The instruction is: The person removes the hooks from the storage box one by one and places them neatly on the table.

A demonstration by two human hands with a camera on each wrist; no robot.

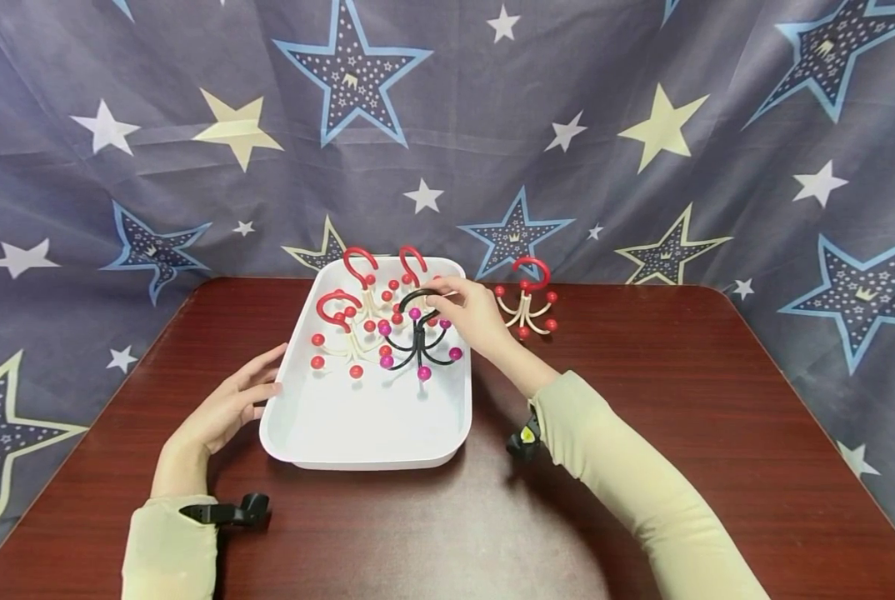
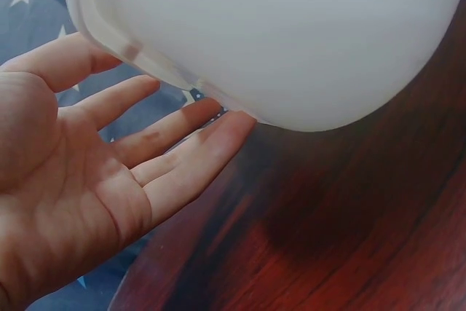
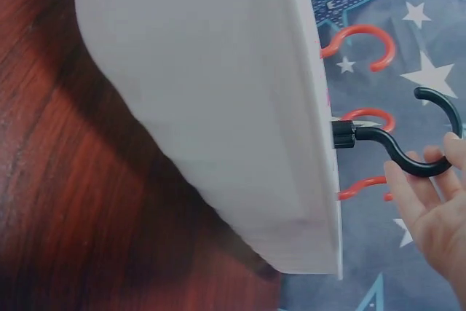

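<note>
My right hand (image 1: 468,312) grips the curved top of a black multi-arm hanger hook (image 1: 419,340) with purple ball tips. The hook hangs upright over the white tray (image 1: 365,437); whether its arms touch the tray floor, I cannot tell. In the right wrist view, my fingers and thumb curl round the black hook (image 3: 422,168). Three cream hanger hooks with red tops and red balls, one of them at the left (image 1: 356,372), stand in the tray's back half. My left hand (image 1: 226,408) touches the tray's left side with fairly straight fingertips (image 2: 240,123).
Another cream-and-red hanger hook (image 1: 525,310) stands on the brown table (image 1: 642,400), right of the tray near the back edge. A star-patterned cloth (image 1: 432,167) hangs behind the table. Both wrists wear black straps with cameras (image 1: 252,509).
</note>
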